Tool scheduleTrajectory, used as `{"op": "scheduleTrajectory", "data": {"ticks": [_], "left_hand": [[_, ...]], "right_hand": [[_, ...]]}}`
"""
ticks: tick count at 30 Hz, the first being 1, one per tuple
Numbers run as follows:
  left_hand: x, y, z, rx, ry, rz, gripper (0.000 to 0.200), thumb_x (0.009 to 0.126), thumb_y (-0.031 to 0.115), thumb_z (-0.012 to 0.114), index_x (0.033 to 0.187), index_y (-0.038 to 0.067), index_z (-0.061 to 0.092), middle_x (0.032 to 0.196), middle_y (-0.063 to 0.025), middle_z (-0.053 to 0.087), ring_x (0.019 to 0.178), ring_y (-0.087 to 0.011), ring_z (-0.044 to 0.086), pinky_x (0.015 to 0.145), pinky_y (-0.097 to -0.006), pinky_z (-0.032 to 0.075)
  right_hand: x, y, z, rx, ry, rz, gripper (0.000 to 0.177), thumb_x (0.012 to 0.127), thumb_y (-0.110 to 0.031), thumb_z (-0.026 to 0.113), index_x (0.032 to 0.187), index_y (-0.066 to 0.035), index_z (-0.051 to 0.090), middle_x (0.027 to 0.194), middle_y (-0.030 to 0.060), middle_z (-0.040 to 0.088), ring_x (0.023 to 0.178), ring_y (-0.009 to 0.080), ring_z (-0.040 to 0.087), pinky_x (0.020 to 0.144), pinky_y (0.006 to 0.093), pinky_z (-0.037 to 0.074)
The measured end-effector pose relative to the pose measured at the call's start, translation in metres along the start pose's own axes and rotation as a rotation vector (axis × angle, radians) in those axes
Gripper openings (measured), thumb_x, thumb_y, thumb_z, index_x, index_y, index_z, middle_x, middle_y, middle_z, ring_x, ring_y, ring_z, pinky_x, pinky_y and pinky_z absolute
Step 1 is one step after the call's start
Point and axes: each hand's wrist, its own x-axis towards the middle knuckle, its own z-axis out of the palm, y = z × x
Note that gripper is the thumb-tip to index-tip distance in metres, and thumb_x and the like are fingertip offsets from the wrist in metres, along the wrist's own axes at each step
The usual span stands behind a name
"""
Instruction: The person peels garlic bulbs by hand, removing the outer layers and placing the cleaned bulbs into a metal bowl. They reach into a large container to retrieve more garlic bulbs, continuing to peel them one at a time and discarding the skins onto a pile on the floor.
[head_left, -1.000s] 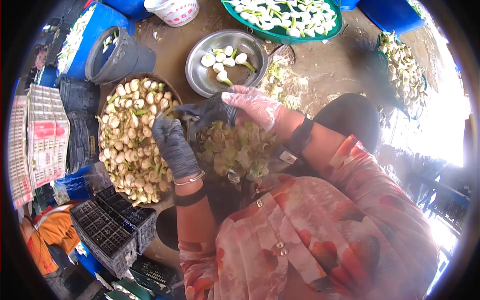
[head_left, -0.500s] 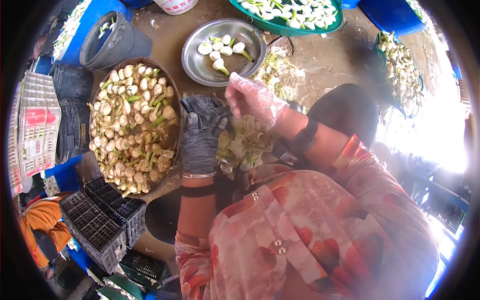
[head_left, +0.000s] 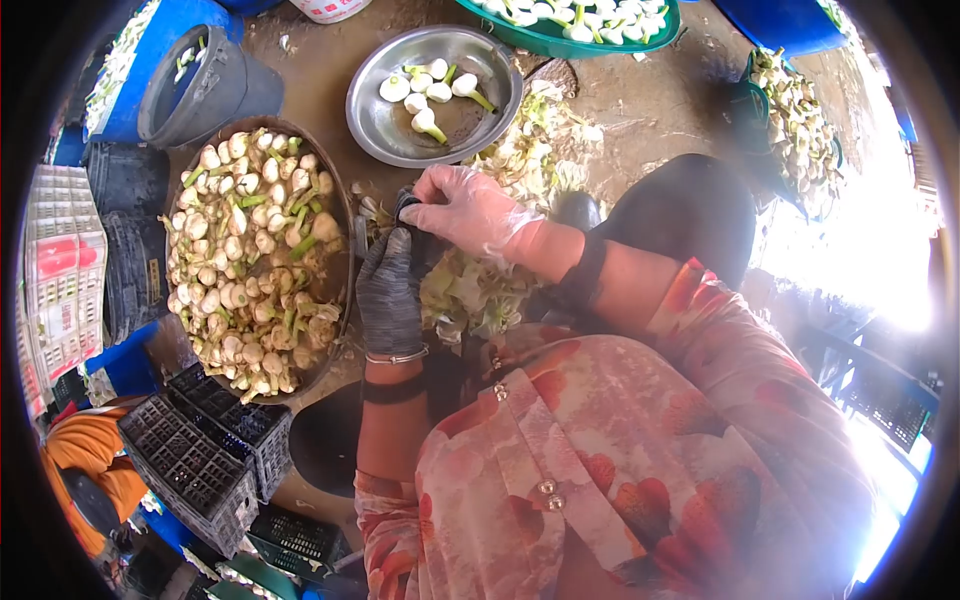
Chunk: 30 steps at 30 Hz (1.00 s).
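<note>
My left hand (head_left: 388,300), in a grey striped knit glove, is closed around a loose dark grey striped glove (head_left: 426,248). My right hand (head_left: 468,210), covered by a clear plastic glove, pinches the upper edge of that same loose glove. Much of the loose glove is hidden between the hands. To the left of them stands a wide round tub (head_left: 352,240) heaped with untrimmed garlic bulbs (head_left: 245,270). A steel basin (head_left: 365,125) beyond the hands holds several peeled bulbs with short green stems (head_left: 428,124).
Peeled skins (head_left: 540,130) lie on the wet floor, with more skins (head_left: 475,295) below my hands. A green basin (head_left: 570,50) of white bulbs, a grey bucket (head_left: 245,95), black crates (head_left: 185,440) and a full green container (head_left: 750,105) stand around. A person's orange clothing (head_left: 85,450) shows at left.
My right hand has moved left and down onto the loose glove, its fingers now gripping the edge. The loose glove is bunched up more between both hands. The view has shifted slightly.
</note>
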Motion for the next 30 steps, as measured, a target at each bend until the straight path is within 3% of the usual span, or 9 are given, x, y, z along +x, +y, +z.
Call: {"op": "scheduleTrajectory", "data": {"ticks": [1,5,9,13,19,21,25,27,30], "left_hand": [[0.001,-0.002,-0.001,-0.126,0.023,-0.048,0.029,0.099,0.019,0.06,0.117,-0.002,0.067,0.104,-0.0047,0.069,0.091,-0.0112,0.062,0.083,-0.0249,0.051],[0.0,0.007,-0.008,0.868,0.155,0.199,0.028,0.099,0.017,0.059,0.116,-0.003,0.067,0.099,-0.0045,0.07,0.086,-0.0111,0.062,0.079,-0.0251,0.05],[-0.003,0.021,0.005,0.501,0.126,0.109,0.025,0.098,0.016,0.06,0.112,-0.003,0.068,0.093,-0.0043,0.069,0.081,-0.0103,0.06,0.075,-0.0259,0.049],[-0.01,0.019,0.016,0.259,0.074,-0.065,0.02,0.097,0.014,0.062,0.105,-0.002,0.068,0.088,-0.0028,0.066,0.077,-0.0098,0.057,0.072,-0.0263,0.048],[-0.009,0.013,0.015,0.36,0.247,0.175,0.014,0.096,0.011,0.062,0.101,0.0,0.068,0.088,-0.0032,0.067,0.077,-0.0104,0.059,0.071,-0.0279,0.05],[-0.014,0.02,0.021,0.309,0.258,0.243,0.013,0.095,0.01,0.062,0.101,0.0,0.068,0.088,-0.0051,0.068,0.079,-0.0125,0.062,0.074,-0.0293,0.051],[-0.028,0.03,0.026,0.745,0.129,0.569,0.012,0.093,0.008,0.063,0.1,0.0,0.068,0.089,-0.0105,0.069,0.083,-0.0213,0.067,0.08,-0.0341,0.052],[-0.036,0.03,0.032,0.867,0.092,0.731,0.012,0.091,0.008,0.064,0.099,0.001,0.069,0.089,-0.0129,0.069,0.083,-0.027,0.066,0.08,-0.0368,0.052],[-0.041,0.027,0.034,0.952,0.037,0.81,0.012,0.089,0.01,0.066,0.099,0.003,0.069,0.09,-0.015,0.068,0.084,-0.0338,0.065,0.079,-0.0413,0.052]], "right_hand": [[0.002,0.0,-0.002,0.007,-0.008,0.043,0.025,0.087,-0.026,0.073,0.088,-0.005,0.059,0.079,0.0032,0.059,0.075,0.0119,0.054,0.07,0.0309,0.049],[0.004,-0.002,-0.023,-0.29,-0.04,0.036,0.032,0.085,-0.033,0.074,0.092,-0.006,0.058,0.08,0.0062,0.061,0.074,0.0166,0.058,0.07,0.0327,0.049],[-0.013,-0.024,-0.017,-0.266,0.085,-0.034,0.026,0.092,-0.03,0.067,0.094,-0.006,0.058,0.081,0.0038,0.06,0.078,0.0155,0.059,0.074,0.0325,0.049],[-0.009,-0.001,0.009,0.59,-0.058,-0.239,0.019,0.099,-0.022,0.054,0.091,-0.005,0.055,0.077,0.0,0.055,0.068,0.009,0.048,0.063,0.0285,0.044],[-0.002,0.051,0.029,-0.106,-0.055,-0.618,0.015,0.1,-0.018,0.049,0.097,-0.004,0.054,0.083,0.002,0.055,0.078,0.0149,0.052,0.074,0.031,0.045],[-0.016,0.046,0.034,-0.138,-0.101,-0.278,0.019,0.097,-0.015,0.052,0.107,0.0,0.054,0.09,0.0052,0.061,0.085,0.0178,0.059,0.075,0.0346,0.048],[0.003,0.054,0.031,-1.083,-0.646,-0.195,0.036,0.094,-0.01,0.053,0.129,-0.007,0.056,0.113,0.0178,0.067,0.105,0.028,0.065,0.088,0.0381,0.051],[0.039,0.086,0.021,-0.919,-0.632,-0.255,0.039,0.095,-0.015,0.053,0.133,-0.01,0.055,0.122,0.0199,0.064,0.113,0.0283,0.062,0.096,0.0369,0.049],[0.07,0.107,0.008,-1.915,-0.167,-0.848,0.04,0.096,-0.017,0.051,0.137,-0.013,0.055,0.135,0.0183,0.057,0.124,0.0256,0.056,0.103,0.0366,0.046]]}}
